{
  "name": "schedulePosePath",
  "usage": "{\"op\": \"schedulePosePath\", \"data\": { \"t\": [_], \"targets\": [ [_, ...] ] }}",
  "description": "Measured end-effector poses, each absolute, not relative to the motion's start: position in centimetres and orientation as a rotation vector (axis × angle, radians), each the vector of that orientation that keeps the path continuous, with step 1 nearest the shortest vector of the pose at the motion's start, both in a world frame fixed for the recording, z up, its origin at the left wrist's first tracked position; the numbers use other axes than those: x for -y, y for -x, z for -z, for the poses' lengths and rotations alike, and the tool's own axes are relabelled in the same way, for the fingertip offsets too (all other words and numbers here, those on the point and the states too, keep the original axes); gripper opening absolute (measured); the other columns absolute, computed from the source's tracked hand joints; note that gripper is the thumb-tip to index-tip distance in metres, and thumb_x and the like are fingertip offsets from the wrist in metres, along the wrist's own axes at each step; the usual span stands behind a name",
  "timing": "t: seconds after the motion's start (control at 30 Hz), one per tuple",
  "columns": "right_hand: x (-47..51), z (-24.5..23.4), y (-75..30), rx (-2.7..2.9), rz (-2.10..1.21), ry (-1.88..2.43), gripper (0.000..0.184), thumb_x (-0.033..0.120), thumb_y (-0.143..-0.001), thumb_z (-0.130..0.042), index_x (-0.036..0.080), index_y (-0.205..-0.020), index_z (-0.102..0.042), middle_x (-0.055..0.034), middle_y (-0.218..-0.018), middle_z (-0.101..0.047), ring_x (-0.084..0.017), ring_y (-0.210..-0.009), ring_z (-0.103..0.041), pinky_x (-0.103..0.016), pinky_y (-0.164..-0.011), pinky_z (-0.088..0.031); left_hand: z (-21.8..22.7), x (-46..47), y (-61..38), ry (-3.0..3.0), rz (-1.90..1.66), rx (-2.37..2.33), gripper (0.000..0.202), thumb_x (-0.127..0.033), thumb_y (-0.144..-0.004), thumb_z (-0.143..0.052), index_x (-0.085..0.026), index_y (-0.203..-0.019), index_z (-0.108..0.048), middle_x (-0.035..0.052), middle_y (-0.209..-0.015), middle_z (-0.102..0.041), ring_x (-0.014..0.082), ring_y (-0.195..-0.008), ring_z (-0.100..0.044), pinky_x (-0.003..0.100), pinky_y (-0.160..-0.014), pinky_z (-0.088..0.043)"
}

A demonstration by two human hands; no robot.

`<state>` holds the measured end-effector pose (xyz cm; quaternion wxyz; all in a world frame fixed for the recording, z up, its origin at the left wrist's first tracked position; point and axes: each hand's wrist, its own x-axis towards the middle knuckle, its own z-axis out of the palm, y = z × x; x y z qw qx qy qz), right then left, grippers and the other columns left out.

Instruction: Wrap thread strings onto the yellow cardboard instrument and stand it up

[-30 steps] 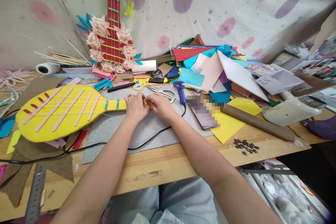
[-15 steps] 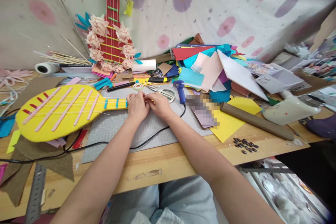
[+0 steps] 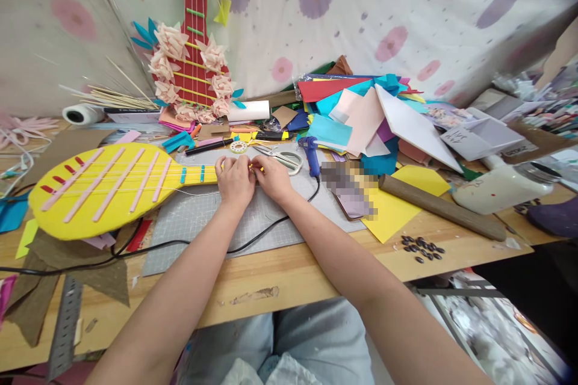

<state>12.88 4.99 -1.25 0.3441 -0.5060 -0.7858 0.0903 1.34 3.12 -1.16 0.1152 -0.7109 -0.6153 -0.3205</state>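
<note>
A yellow craft guitar (image 3: 108, 189) with pink strips and thin strings lies flat on the table, its body to the left. Both hands meet over its narrow neck on the grey cutting mat (image 3: 253, 222). My left hand (image 3: 233, 180) presses down on the neck with curled fingers. My right hand (image 3: 272, 178) pinches the neck's end right beside it, fingers closed. What sits between the fingertips is hidden. White-handled scissors (image 3: 282, 158) and a blue glue gun (image 3: 309, 153) lie just beyond my right hand.
A red craft guitar (image 3: 194, 42) with paper flowers leans against the flowered cloth behind. A heap of coloured paper (image 3: 361, 114) fills the back right. A wooden rod (image 3: 440, 207), dark seeds (image 3: 422, 248), a black cable (image 3: 135, 252) and a metal ruler (image 3: 63, 331) lie around.
Both hands stayed on the guitar neck and shifted slightly, the fingertips drawing closer together. The view tilted a little; nothing else moved.
</note>
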Motion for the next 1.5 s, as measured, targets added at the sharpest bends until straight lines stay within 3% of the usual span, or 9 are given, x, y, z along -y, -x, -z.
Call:
{"op": "schedulePosePath", "data": {
  "t": [0.33,0.73,0.93,1.1,1.5],
  "targets": [
    [-5.3,1.5,-12.7,1.883,-0.531,1.309,0.016,0.014,-0.081,-0.05,0.022,-0.092,-0.058,-0.0008,-0.086,-0.067,-0.016,-0.083,-0.06,-0.03,-0.077,-0.046,1.4,-2.9,-0.7,2.107,0.897,1.712,0.016,-0.023,-0.082,-0.048,-0.023,-0.08,-0.064,0.0053,-0.079,-0.068,0.0253,-0.089,-0.053,0.046,-0.1,-0.028],
    [-5.6,1.9,-12.8,1.862,-0.556,1.29,0.015,0.014,-0.079,-0.051,0.021,-0.091,-0.058,-0.0002,-0.084,-0.068,-0.016,-0.082,-0.061,-0.03,-0.077,-0.046,1.1,-2.7,-0.6,2.126,0.946,1.733,0.017,-0.025,-0.081,-0.051,-0.025,-0.075,-0.066,0.0037,-0.081,-0.068,0.0249,-0.093,-0.052,0.049,-0.104,-0.023],
    [-5.4,2.1,-12.9,1.886,-0.548,1.253,0.023,0.01,-0.078,-0.048,0.02,-0.097,-0.056,-0.0022,-0.09,-0.067,-0.016,-0.085,-0.06,-0.031,-0.079,-0.047,1.2,-3.2,-0.8,2.062,1.012,1.846,0.008,-0.028,-0.072,-0.061,-0.023,-0.07,-0.067,0.0059,-0.096,-0.063,0.027,-0.103,-0.049,0.048,-0.104,-0.025],
    [-4.6,1.8,-13.4,1.93,-0.471,1.2,0.031,0.005,-0.075,-0.045,0.018,-0.102,-0.054,-0.0041,-0.096,-0.065,-0.015,-0.086,-0.059,-0.03,-0.08,-0.046,1.0,-3.5,-0.9,2.088,1.1,2.039,0.006,-0.028,-0.067,-0.065,-0.023,-0.063,-0.066,0.0047,-0.093,-0.063,0.0271,-0.103,-0.049,0.051,-0.104,-0.024],
    [-3.8,1.5,-13.2,1.89,-0.486,1.336,0.031,0.009,-0.078,-0.049,0.019,-0.107,-0.05,-0.0021,-0.087,-0.067,-0.016,-0.083,-0.059,-0.031,-0.076,-0.045,0.8,-4.3,-0.5,2.187,1.064,2.18,0.008,-0.026,-0.066,-0.065,-0.024,-0.058,-0.065,0.0036,-0.093,-0.065,0.0283,-0.107,-0.05,0.055,-0.108,-0.016]
  ]
}}
